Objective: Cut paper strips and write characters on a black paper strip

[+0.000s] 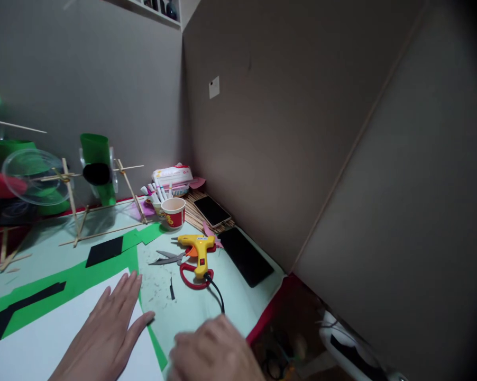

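Observation:
My left hand [107, 328] lies flat with fingers stretched out on a white sheet of paper [36, 338] that rests over green paper [75, 278]. My right hand [212, 349] hovers at the bottom edge, blurred, its back toward me and its fingers hidden. It is nearest the black cord [218, 293] of a yellow glue gun [199, 251]. The gun lies on the pale tabletop across red-handled scissors [179, 262].
A stick frame with a green cup [98, 166] and a clear plastic lid [30, 174] stands at the back left. A red paper cup [174, 212], markers [155, 191], a phone [212, 210] on a stick bundle and a black slab [245, 255] sit near the wall.

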`<state>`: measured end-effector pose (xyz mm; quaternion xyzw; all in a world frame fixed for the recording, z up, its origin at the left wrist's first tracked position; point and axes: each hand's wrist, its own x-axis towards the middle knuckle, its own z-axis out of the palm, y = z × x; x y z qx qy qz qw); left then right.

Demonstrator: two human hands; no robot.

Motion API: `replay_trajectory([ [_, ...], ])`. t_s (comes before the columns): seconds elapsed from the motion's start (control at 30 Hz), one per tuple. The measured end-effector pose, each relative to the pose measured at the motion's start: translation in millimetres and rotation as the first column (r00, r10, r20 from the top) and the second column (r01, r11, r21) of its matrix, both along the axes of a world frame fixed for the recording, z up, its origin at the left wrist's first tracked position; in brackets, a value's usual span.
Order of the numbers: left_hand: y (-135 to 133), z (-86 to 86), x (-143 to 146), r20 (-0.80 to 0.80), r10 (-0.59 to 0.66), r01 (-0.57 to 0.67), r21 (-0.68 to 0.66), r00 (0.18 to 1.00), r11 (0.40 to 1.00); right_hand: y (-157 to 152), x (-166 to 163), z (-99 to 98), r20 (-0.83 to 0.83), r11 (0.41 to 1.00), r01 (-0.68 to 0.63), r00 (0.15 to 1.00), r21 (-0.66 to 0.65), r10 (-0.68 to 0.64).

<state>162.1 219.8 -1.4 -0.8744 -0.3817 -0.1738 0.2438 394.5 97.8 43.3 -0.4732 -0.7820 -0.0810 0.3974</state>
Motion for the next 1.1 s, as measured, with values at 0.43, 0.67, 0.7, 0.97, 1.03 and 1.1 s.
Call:
replay_trajectory([
  [0.43, 4, -7.4, 6, -0.020, -0.002, 0.005, 0.148, 1.000, 0.989, 76, 23, 61.2, 0.537, 0.954, 0.192, 0.843, -0.230, -0.040],
  [0.67, -2, 10.6, 17, -0.022, 0.003, 0.003, 0.243, 1.000, 0.970, 90, 15, 66.5, 0.636, 0.930, 0.246, 0.771, -0.274, -0.017],
  [0.7, -2, 13.6, 18, -0.025, -0.001, 0.007, 0.258, 1.000, 0.966, 92, 15, 67.9, 0.628, 0.929, 0.234, 0.778, -0.288, -0.002],
  [0.97, -12, 27.3, 21, 0.053, 0.006, -0.013, 0.150, 0.999, 0.989, 110, 29, 88.3, 0.308, 0.860, 0.110, 0.950, -0.498, 0.057],
  [1.03, -13, 27.9, 21, 0.080, 0.035, -0.045, 0.128, 0.996, 0.991, 112, 36, 94.5, 0.152, 0.843, 0.043, 0.987, -0.537, 0.047],
  [1.1, -15, 28.3, 21, 0.094, 0.065, -0.076, 0.112, 0.993, 0.991, 113, 42, 98.4, -0.026, 0.821, -0.055, 0.998, -0.568, 0.050],
])
